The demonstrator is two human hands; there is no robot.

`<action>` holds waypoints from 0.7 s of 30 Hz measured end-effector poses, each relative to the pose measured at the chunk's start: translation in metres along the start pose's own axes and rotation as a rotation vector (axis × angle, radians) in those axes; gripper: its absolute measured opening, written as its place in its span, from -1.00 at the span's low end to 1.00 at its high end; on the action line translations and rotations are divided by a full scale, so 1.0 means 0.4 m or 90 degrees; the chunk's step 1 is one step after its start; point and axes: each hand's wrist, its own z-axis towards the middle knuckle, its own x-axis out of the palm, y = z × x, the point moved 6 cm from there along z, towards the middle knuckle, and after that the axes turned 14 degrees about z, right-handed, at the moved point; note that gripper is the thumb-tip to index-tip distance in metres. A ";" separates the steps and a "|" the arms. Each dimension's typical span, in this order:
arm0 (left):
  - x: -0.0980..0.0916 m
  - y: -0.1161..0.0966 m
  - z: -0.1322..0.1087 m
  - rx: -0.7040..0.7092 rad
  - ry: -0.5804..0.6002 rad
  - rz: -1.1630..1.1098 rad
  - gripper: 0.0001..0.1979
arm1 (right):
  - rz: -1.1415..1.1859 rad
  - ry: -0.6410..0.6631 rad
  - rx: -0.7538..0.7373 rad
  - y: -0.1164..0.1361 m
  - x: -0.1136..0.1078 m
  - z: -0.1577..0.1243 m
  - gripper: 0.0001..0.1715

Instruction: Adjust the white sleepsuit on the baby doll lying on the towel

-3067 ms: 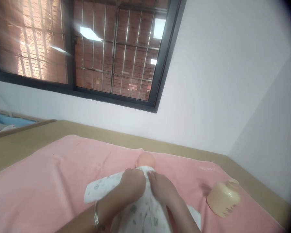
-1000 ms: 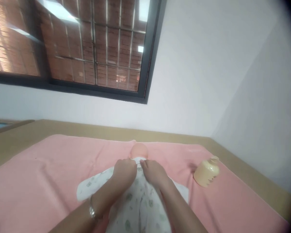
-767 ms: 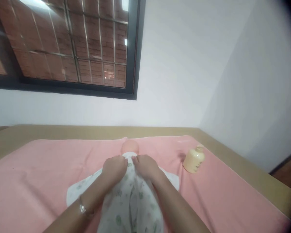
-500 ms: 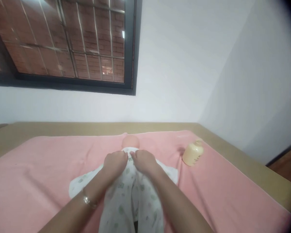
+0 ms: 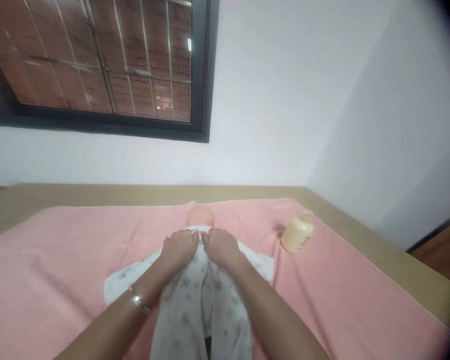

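Observation:
A white baby outfit with a small green print [image 5: 185, 310] lies spread out on a pink blanket, its sleeves reaching to both sides and its legs toward me. Above the neckline shows the smooth, rounded head of what looks like a baby doll [image 5: 200, 216]. My left hand [image 5: 180, 247], a silver bracelet on its wrist, is closed on the outfit just left of the neckline. Close beside it, my right hand [image 5: 221, 246] is closed on the right side of the neckline. Both thumbs point inward, nearly meeting. The fingertips and the cloth under them are hidden.
A cream-yellow bottle [image 5: 297, 234] stands on the pink blanket [image 5: 78, 240], right of the outfit. Beyond the blanket runs the tan surface's edge [image 5: 247, 192], against a white wall [image 5: 258, 100]. A dark-framed window [image 5: 200, 75] with bars is at upper left.
My hands stay at the neckline with hardly any movement. The whole view has shifted slightly, so everything appears a little higher in the picture.

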 end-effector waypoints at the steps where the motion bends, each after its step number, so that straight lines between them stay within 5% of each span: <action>1: 0.004 -0.001 0.002 -0.014 -0.002 -0.004 -0.53 | 0.013 -0.003 0.027 -0.017 0.009 0.012 -0.37; 21: 0.045 0.020 0.030 -0.048 -0.051 -0.065 -0.54 | 0.130 -0.086 0.073 -0.106 0.052 0.067 -0.39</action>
